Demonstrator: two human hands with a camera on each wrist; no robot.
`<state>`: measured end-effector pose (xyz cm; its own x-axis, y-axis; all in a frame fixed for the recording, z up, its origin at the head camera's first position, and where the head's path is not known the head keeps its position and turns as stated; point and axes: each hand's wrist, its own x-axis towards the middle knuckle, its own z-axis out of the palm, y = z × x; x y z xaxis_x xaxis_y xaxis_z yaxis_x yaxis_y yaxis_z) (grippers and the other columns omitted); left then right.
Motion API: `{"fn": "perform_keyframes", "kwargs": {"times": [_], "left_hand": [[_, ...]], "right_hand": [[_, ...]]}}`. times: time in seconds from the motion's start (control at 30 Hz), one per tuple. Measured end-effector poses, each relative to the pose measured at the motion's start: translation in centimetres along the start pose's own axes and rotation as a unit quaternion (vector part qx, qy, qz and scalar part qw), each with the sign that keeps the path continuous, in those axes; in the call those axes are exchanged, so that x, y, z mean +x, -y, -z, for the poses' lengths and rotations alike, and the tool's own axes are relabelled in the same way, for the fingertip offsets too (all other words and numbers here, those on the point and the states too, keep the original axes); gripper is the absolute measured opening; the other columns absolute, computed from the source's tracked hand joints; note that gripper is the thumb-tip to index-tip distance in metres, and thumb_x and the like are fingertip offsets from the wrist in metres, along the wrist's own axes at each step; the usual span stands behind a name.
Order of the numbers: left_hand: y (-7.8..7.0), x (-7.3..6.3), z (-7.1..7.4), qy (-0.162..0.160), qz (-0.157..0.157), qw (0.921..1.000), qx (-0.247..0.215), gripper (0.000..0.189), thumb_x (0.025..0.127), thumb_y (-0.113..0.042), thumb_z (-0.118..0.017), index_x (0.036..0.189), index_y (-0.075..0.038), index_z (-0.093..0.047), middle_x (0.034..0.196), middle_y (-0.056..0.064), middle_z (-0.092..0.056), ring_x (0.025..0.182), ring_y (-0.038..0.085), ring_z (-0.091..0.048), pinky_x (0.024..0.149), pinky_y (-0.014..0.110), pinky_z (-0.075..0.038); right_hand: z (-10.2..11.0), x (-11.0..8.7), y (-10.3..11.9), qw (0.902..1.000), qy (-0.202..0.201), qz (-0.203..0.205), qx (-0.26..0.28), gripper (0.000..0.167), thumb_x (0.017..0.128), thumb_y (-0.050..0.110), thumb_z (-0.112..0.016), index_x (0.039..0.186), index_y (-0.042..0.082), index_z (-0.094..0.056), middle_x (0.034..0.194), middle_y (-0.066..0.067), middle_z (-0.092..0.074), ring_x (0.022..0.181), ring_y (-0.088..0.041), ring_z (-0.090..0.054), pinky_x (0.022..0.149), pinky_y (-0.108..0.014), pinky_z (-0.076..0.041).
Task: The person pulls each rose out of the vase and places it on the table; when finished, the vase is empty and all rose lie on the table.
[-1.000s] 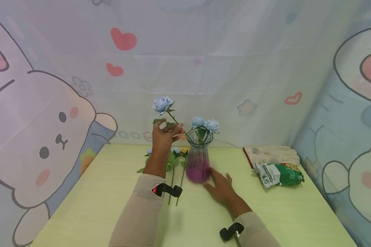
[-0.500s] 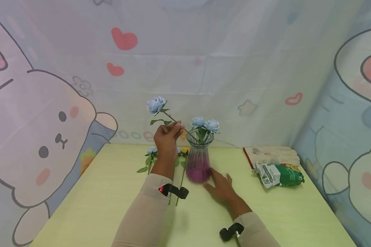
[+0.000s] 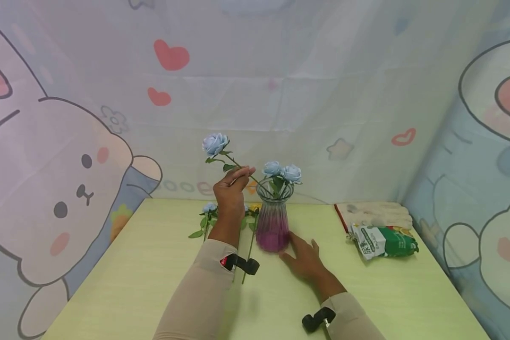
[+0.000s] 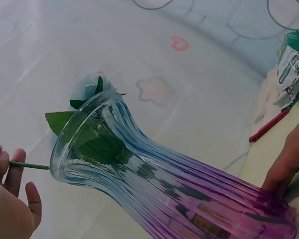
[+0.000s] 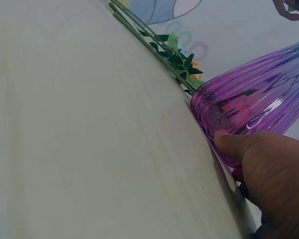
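My left hand (image 3: 230, 193) pinches the green stem of a blue rose (image 3: 215, 144) to the left of a glass vase (image 3: 272, 226). The rose leans up and left, and its stem's lower end reaches into the vase mouth. Clear at the top and purple below, the vase stands upright with two blue roses (image 3: 282, 172) in it. Low on its right side, my right hand (image 3: 305, 257) holds the base. In the right wrist view the thumb (image 5: 231, 143) presses on the purple glass; the other fingers are mostly hidden.
More flowers, blue and yellow (image 3: 255, 208), lie on the table (image 3: 123, 283) left of the vase, partly behind my left arm. To the right are a pale glove (image 3: 378, 212) and a green and white packet (image 3: 384, 241). A printed cloth (image 3: 246, 71) hangs behind the table.
My left hand has shifted slightly right and turned, and the rose's bloom has swung a little left. Its stem stays at the vase mouth. The right hand and vase have not moved.
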<state>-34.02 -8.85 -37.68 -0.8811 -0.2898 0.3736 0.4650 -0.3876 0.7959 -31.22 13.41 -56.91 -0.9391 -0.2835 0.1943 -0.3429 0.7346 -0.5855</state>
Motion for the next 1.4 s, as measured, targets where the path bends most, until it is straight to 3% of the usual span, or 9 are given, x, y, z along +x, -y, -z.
{"fn": "perform_keyframes", "kwargs": {"times": [0.07, 0.17, 0.4, 0.6, 0.73, 0.9, 1.03, 1.4], "left_hand": [[0.2, 0.1, 0.1, 0.008, -0.002, 0.9999, 0.009, 0.026, 0.105, 0.007, -0.065, 0.128, 0.019, -0.070, 0.131, 0.011, -0.076, 0.120, 0.014, -0.076, 0.123, 0.039, -0.051], [0.5, 0.2, 0.3, 0.006, 0.005, 0.9999, 0.015, 0.027, 0.105, 0.008, -0.066, 0.130, 0.017, -0.071, 0.140, 0.018, -0.074, 0.125, 0.016, -0.075, 0.119, 0.032, -0.053], [0.6, 0.4, 0.7, 0.010, 0.015, 0.9998, 0.003, 0.032, 0.102, 0.009, -0.070, 0.134, 0.008, -0.073, 0.143, 0.011, -0.072, 0.104, 0.013, -0.083, 0.104, 0.027, -0.061], [0.3, 0.8, 1.5, 0.014, 0.004, 0.9998, -0.011, 0.036, 0.102, 0.008, -0.071, 0.137, 0.008, -0.071, 0.158, 0.021, -0.059, 0.105, 0.011, -0.082, 0.103, 0.032, -0.063], [-0.4, 1.3, 2.0, -0.003, 0.000, 0.9993, -0.036, 0.033, 0.102, 0.006, -0.072, 0.135, 0.006, -0.073, 0.160, 0.024, -0.051, 0.105, 0.013, -0.083, 0.106, 0.035, -0.062], [-1.6, 2.0, 2.8, -0.036, -0.008, 0.9971, -0.066, 0.032, 0.102, 0.006, -0.072, 0.133, 0.003, -0.075, 0.147, 0.013, -0.066, 0.103, 0.015, -0.083, 0.105, 0.036, -0.063], [-2.9, 2.0, 3.4, -0.052, -0.004, 0.9952, -0.083, 0.035, 0.102, 0.009, -0.070, 0.136, 0.004, -0.073, 0.143, 0.009, -0.069, 0.099, 0.017, -0.084, 0.105, 0.035, -0.063], [-4.7, 1.4, 5.9, -0.048, 0.023, 0.9952, -0.082, 0.039, 0.103, 0.009, -0.069, 0.141, 0.004, -0.069, 0.156, 0.012, -0.062, 0.101, 0.017, -0.084, 0.106, 0.032, -0.062]], "right_hand": [[0.0, -0.1, 0.0, 1.0000, -0.002, 0.002, 0.001, 0.077, 0.107, 0.040, -0.067, 0.168, 0.002, -0.039, 0.170, -0.019, -0.048, 0.158, -0.042, -0.046, 0.127, -0.080, -0.010], [0.0, -0.1, 0.1, 1.0000, -0.001, 0.003, 0.000, 0.077, 0.107, 0.039, -0.067, 0.168, 0.001, -0.039, 0.170, -0.019, -0.048, 0.158, -0.042, -0.046, 0.127, -0.079, -0.010], [0.2, -0.2, 0.3, 1.0000, 0.004, 0.000, 0.002, 0.077, 0.108, 0.039, -0.066, 0.168, 0.001, -0.038, 0.170, -0.020, -0.048, 0.159, -0.042, -0.045, 0.128, -0.079, -0.009], [0.3, -0.3, 0.5, 1.0000, 0.002, 0.005, 0.000, 0.076, 0.107, 0.037, -0.067, 0.167, -0.001, -0.040, 0.169, -0.021, -0.049, 0.158, -0.043, -0.046, 0.127, -0.080, -0.011], [0.4, -0.2, 0.5, 1.0000, -0.001, 0.005, -0.001, 0.076, 0.107, 0.037, -0.067, 0.167, 0.000, -0.039, 0.169, -0.021, -0.049, 0.158, -0.043, -0.046, 0.127, -0.079, -0.011], [0.4, -0.3, 0.6, 1.0000, 0.002, 0.003, 0.008, 0.077, 0.108, 0.038, -0.067, 0.168, 0.000, -0.038, 0.170, -0.020, -0.047, 0.159, -0.042, -0.044, 0.128, -0.079, -0.008], [0.3, -0.3, 0.5, 0.9999, 0.001, 0.005, 0.009, 0.077, 0.108, 0.039, -0.066, 0.168, 0.000, -0.038, 0.170, -0.020, -0.048, 0.159, -0.042, -0.045, 0.128, -0.079, -0.009], [0.0, -0.2, 0.2, 1.0000, -0.001, 0.004, -0.003, 0.076, 0.108, 0.041, -0.066, 0.168, 0.002, -0.040, 0.169, -0.018, -0.049, 0.158, -0.041, -0.046, 0.128, -0.079, -0.011]]}}
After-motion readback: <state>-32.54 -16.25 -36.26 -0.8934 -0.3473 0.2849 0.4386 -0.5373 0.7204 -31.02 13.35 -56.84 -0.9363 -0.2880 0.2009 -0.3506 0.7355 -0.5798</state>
